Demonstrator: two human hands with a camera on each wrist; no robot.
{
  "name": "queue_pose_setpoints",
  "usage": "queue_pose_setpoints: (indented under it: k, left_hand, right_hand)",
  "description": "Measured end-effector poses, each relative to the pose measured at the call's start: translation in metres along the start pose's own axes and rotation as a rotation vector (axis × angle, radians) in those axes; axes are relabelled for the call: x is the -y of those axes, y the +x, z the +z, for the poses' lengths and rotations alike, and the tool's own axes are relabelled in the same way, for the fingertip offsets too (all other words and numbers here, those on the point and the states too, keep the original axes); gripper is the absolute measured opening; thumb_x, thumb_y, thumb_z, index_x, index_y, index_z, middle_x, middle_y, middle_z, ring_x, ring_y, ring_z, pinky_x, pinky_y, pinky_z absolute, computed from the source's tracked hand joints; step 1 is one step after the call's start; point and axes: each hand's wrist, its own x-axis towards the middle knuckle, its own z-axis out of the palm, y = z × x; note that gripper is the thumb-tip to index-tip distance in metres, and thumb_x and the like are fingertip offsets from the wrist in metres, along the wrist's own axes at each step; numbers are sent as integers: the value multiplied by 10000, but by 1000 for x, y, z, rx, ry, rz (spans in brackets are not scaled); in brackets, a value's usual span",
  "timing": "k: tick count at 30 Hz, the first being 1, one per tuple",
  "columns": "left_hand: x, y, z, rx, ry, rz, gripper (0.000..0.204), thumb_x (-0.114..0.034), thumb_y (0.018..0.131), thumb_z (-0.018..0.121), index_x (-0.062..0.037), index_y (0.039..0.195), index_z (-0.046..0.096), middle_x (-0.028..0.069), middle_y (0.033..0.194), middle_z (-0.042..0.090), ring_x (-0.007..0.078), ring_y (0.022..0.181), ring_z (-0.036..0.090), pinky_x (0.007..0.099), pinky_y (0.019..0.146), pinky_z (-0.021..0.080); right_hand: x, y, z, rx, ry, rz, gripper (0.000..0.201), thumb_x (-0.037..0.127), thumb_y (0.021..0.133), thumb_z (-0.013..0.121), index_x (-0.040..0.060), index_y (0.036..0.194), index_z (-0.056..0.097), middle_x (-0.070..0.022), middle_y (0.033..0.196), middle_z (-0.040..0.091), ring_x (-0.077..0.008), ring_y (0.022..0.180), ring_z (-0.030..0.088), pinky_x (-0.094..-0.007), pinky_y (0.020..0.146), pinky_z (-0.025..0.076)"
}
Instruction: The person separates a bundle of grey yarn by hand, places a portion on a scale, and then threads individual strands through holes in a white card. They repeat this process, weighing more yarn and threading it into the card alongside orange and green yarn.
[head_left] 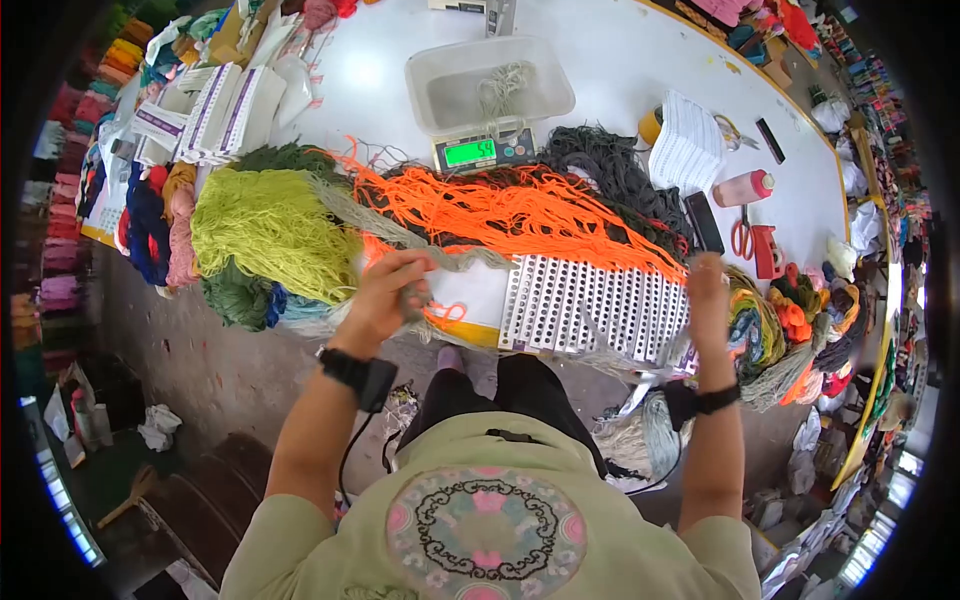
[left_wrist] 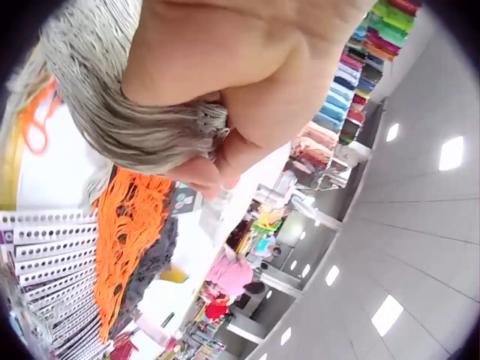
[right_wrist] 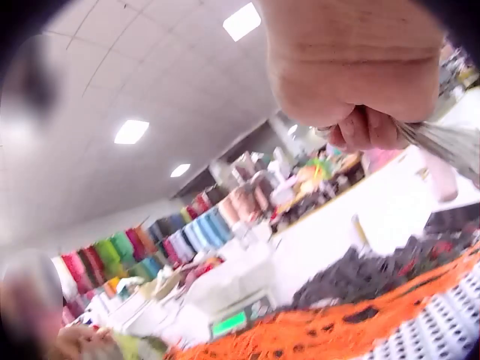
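A bundle of grey yarn (left_wrist: 112,131) is gripped in my left hand (head_left: 385,300), its strands looped around the fingers in the left wrist view. My right hand (head_left: 708,295) is at the right end of the punched white cards (head_left: 590,305). In the right wrist view its fingers are curled around grey yarn strands (right_wrist: 442,146) that trail off to the right. Pale grey strands also hang along the table's front edge between the hands. Beyond the cards lies a long heap of bright orange yarn (head_left: 500,215).
Yellow-green yarn (head_left: 270,225) is heaped at the left. Behind the orange heap stands a digital scale (head_left: 485,152) bearing a plastic tub (head_left: 425,105) with pale thread inside. Red-handled scissors (head_left: 742,238), a dark phone-like object (head_left: 704,222) and multicoloured skeins (head_left: 790,320) lie right.
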Motion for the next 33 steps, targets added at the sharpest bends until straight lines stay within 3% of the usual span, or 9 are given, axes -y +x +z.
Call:
queue_pose_setpoints:
  k: [2,6,9,13,18,20,22,24,33]
  left_hand:
    - [24,35,11,-1,21,-47,197,-127,905,631,-42,1080,602,36,984,640,81,702,543,216,536,424]
    - [70,92,39,-51,192,-154,181,-159,900,644,-29,1025,636,30,930,658,74,657,543,206,509,412]
    - [92,119,54,-84,368,-128,154,-146,894,640,-18,976,666,26,843,661,80,601,558,210,465,402]
    - [113,138,60,-189,562,-134,159,-154,844,684,-14,920,695,52,749,656,107,553,598,247,426,405]
    - [135,150,64,-179,948,9,226,-203,779,734,-4,872,682,105,700,636,188,526,599,322,502,456]
    - [138,150,67,-153,1097,299,239,-208,762,732,10,824,656,125,696,612,242,528,584,359,550,467]
    - [131,144,70,-154,1071,206,203,-201,816,697,-4,816,646,78,710,596,178,542,567,316,490,435]
    - [120,139,75,-105,470,-291,166,-194,905,613,-30,918,633,20,731,586,83,552,527,227,450,381]
    - [120,150,65,72,430,-257,252,-186,958,551,-20,1137,610,-10,839,607,46,613,516,191,440,365]
  right_hand:
    - [9,8,70,239,615,122,171,162,954,460,58,1050,556,-34,790,562,-105,677,552,-261,607,450]
    - [21,12,185,710,453,23,120,164,942,506,62,984,553,-89,810,608,-168,688,605,-323,636,472]
    - [43,30,209,796,331,-143,128,173,950,510,57,965,561,-108,804,596,-173,731,606,-333,660,471]
    - [50,59,213,406,558,11,154,200,968,515,67,922,578,-88,771,605,-170,720,608,-341,641,466]
    - [42,42,200,707,464,-53,136,229,946,533,99,948,572,-117,724,628,-279,671,633,-405,610,474]
    - [41,42,195,732,331,-178,134,241,939,536,111,957,568,-134,719,632,-321,668,635,-426,609,479]
    - [41,44,190,822,353,-144,133,258,928,538,129,953,560,-162,759,632,-373,717,623,-453,631,480]
    - [39,44,190,837,371,-163,124,253,934,535,134,968,545,-149,756,632,-363,719,630,-449,631,479]
    - [41,45,196,796,442,-35,176,223,935,542,100,1050,488,-172,751,622,-358,732,636,-434,637,478]
